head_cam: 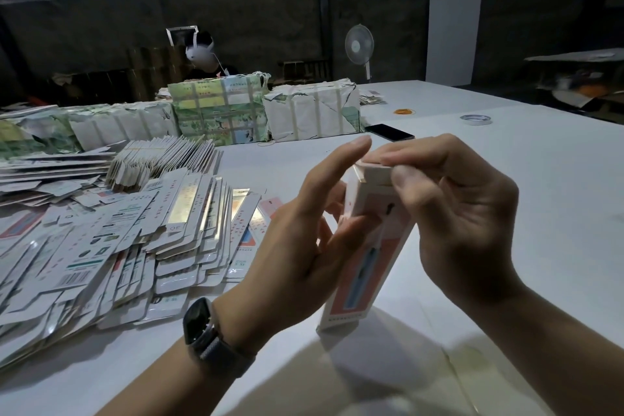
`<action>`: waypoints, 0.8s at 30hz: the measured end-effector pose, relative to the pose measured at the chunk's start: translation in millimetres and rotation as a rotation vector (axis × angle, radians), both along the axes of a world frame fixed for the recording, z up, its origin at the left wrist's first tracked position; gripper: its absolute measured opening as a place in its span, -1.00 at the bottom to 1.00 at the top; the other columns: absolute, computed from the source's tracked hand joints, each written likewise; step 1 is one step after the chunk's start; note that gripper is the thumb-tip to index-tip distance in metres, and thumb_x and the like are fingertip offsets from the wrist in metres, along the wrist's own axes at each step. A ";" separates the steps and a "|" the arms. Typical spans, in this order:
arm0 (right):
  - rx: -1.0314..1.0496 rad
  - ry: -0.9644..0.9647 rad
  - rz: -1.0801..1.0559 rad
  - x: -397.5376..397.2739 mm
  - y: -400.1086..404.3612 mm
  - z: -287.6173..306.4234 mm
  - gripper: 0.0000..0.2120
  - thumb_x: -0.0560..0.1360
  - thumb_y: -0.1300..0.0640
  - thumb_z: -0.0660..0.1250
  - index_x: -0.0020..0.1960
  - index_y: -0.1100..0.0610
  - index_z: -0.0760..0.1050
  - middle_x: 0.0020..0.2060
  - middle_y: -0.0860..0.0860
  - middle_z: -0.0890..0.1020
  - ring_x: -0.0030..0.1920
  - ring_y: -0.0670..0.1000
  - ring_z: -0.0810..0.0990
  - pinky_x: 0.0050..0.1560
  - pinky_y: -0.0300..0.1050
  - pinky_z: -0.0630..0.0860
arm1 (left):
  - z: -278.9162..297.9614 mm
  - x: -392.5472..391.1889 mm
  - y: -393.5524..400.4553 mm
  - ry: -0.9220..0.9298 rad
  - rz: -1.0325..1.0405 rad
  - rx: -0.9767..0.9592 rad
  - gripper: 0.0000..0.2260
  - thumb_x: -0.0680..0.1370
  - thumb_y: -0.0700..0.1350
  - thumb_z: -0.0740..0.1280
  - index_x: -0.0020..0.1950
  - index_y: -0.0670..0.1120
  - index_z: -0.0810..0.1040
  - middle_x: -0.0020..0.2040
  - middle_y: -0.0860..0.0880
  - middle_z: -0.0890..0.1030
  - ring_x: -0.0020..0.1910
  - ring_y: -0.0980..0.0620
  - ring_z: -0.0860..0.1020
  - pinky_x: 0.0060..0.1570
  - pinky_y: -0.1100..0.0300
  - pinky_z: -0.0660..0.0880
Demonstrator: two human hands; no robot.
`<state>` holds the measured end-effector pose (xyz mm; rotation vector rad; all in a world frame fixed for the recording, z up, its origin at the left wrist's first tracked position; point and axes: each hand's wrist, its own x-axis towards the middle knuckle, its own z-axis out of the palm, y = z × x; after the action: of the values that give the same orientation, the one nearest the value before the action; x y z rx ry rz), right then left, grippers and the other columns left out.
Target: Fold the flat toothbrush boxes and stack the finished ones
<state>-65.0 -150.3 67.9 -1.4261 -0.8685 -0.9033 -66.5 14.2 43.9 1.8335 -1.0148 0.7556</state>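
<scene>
Box (366,267) held upright between both hands above the tabletop (523,213), already opened into a tube, pink front toward the camera, lower end near the surface but contact not discernible. Top flap (373,172) bent over and partly seated, one corner still proud on the left. Right hand (462,209) curled over the top, thumb and forefinger pinching the flap edge. Left hand (314,223) bracing the body from the side, lower fingers wrapped behind it, forefinger lifted straight beside the flap and touching nothing much. Likely step: tucking the top closure. Main risk: tab buckling or creasing if pushed down while that corner sits outside the wall, leaving a lid that springs back. Second risk: tube collapsing toward flat under too tight a left-hand squeeze, card looking thin and easily dented. Third: box slipping downward through a light side grip while pressed from above. Further out, left, a sprawling heap of flats (111,246), leaning and loosely fanned, near enough for a left elbow sweep to slide it. Beyond, wrapped bundles (216,111), a phone (388,132), a tape roll (476,118), rubber bands (404,111), all well apart from the hands. No finished stack in sight, so placement spot uncertain.
</scene>
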 end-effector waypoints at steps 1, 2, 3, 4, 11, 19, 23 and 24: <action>-0.005 -0.007 -0.012 -0.5 -0.6 0.3 -0.84 0.54 0.20 0.21 -0.01 0.04 0.55 -0.13 -0.09 0.66 -0.02 -0.12 0.65 -0.09 -0.28 0.57 | 1.1 0.4 1.0 0.004 -0.001 0.008 -0.56 0.68 0.07 0.20 0.53 0.31 0.16 -0.06 -0.13 0.54 -0.15 -0.22 0.56 -0.32 -0.18 0.54; -0.009 -0.010 -0.023 -1.0 -0.7 0.4 -0.85 0.54 0.19 0.22 -0.01 0.03 0.55 -0.15 -0.09 0.67 -0.02 -0.11 0.66 -0.08 -0.26 0.58 | 1.9 0.8 1.9 0.008 -0.002 0.013 -0.54 0.68 0.08 0.21 0.53 0.34 0.15 -0.06 -0.18 0.54 -0.15 -0.24 0.57 -0.32 -0.19 0.54; -0.008 -0.006 -0.031 -1.6 -0.8 0.6 -0.85 0.54 0.19 0.23 0.00 0.02 0.55 -0.14 -0.11 0.68 -0.01 -0.11 0.66 -0.08 -0.25 0.59 | 2.2 1.2 2.5 0.009 -0.004 0.019 -0.55 0.68 0.08 0.21 0.52 0.32 0.16 -0.06 -0.18 0.55 -0.14 -0.24 0.57 -0.32 -0.19 0.54; -0.004 0.002 -0.039 -2.0 -0.7 0.8 -0.85 0.54 0.18 0.24 0.00 0.02 0.56 -0.10 -0.13 0.68 -0.01 -0.11 0.66 -0.08 -0.25 0.60 | 2.2 1.5 3.0 0.008 -0.003 0.027 -0.57 0.68 0.08 0.21 0.52 0.28 0.17 -0.06 -0.16 0.56 -0.14 -0.22 0.58 -0.33 -0.18 0.55; -0.003 0.067 0.021 0.1 -3.3 3.9 -0.82 0.52 0.13 0.27 -0.09 -0.02 0.64 -0.11 -0.29 0.68 0.02 -0.10 0.68 -0.06 -0.27 0.59 | 7.4 -0.3 4.2 -0.041 0.109 0.050 -0.62 0.65 0.19 0.20 0.45 0.25 0.22 -0.02 0.22 0.55 -0.17 -0.02 0.59 -0.29 0.31 0.47; -0.022 0.073 0.121 3.3 -3.5 0.6 -0.80 0.55 0.17 0.23 -0.06 0.06 0.64 -0.04 -0.25 0.69 0.09 -0.07 0.67 0.01 -0.25 0.56 | 9.9 -1.5 4.4 -0.015 0.060 0.012 -0.72 0.63 0.20 0.23 0.32 0.25 0.31 0.04 0.11 0.57 -0.18 -0.13 0.58 -0.36 -0.02 0.58; -0.043 0.077 0.140 4.1 -5.2 1.5 -0.80 0.54 0.18 0.21 -0.02 0.07 0.61 -0.05 -0.15 0.70 0.09 -0.03 0.66 0.01 -0.22 0.57 | 11.4 -1.0 5.3 -0.006 0.037 0.049 -0.74 0.66 0.14 0.22 0.33 0.22 0.29 -0.02 -0.16 0.56 -0.17 -0.13 0.59 -0.40 -0.08 0.55; -0.049 0.063 0.135 3.7 -5.7 2.3 -0.80 0.53 0.20 0.20 -0.08 0.08 0.61 -0.06 -0.14 0.70 0.07 -0.03 0.67 0.00 -0.22 0.57 | 11.7 -1.4 4.6 -0.013 0.041 0.057 -0.75 0.66 0.12 0.21 0.33 0.22 0.28 -0.03 -0.16 0.55 -0.19 -0.10 0.58 -0.42 -0.07 0.54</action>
<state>-61.3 -156.0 70.2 -1.4126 -0.9332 -0.7359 -67.9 18.8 55.6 1.9055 -1.0195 0.7715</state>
